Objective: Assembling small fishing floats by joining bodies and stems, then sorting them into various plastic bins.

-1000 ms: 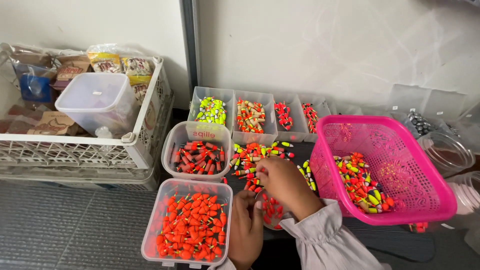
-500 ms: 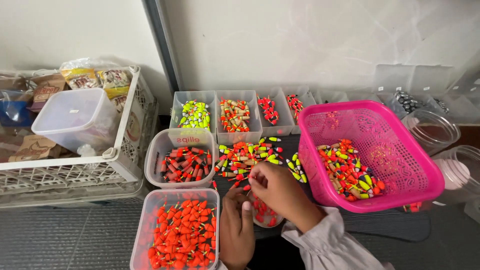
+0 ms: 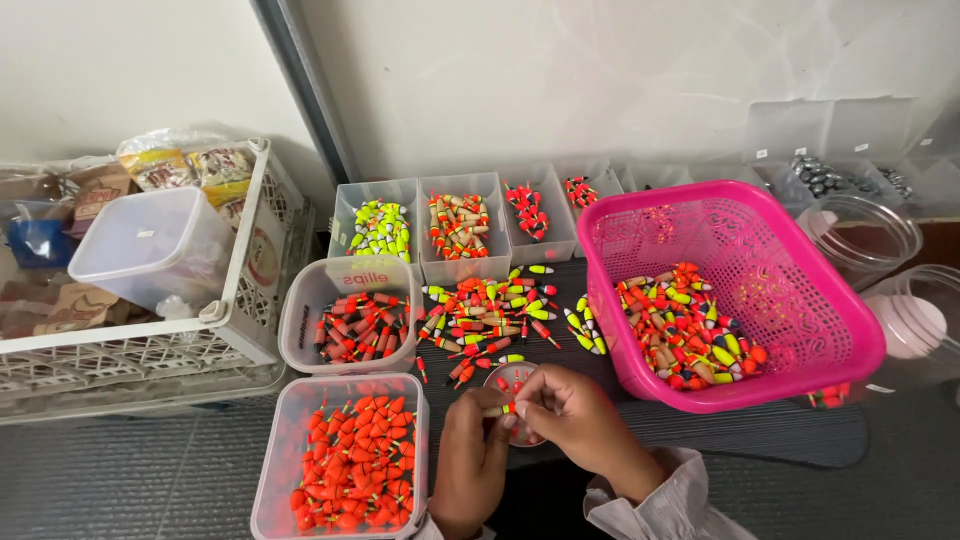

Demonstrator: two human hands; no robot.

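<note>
Fingers (image 3: pixel 500 412) of both hands pinch one small float (image 3: pixel 497 410), orange with a yellowish band, just above a little round clear cup (image 3: pixel 515 378) near the front edge of the dark mat; the left hand (image 3: pixel 470 460) closes on it from below and the right hand (image 3: pixel 570 420) from the right, so neither hand is free or spread wide. From the head view, the only one there is, the sorting looks partly done. Along the back of the mat stand clear bins already holding like with like: a yellow-green lot (image 3: pixel 380 228), a mixed orange and cream lot (image 3: pixel 460 225), and two sparser red lots (image 3: pixel 527 210) further right. At the left edge a rounded tub (image 3: pixel 345 325) holds red and dark floats, and in front of it, at the front left corner, a rectangular tub (image 3: pixel 350 455) is heaped with plain orange ones, the fullest of all. What seems left is plenty: a loose scatter of mixed floats (image 3: pixel 490 310) lies in the middle of the mat between the bins and the hands, and the pink basket (image 3: pixel 800 330) at the right still carries a good pile of unsorted colours (image 3: pixel 685 330). Off the mat to the left sits a white crate (image 3: pixel 240 310) with a clear lidded box and snack packets; clear jars (image 3: pixel 870 235) stand at the far right.
</note>
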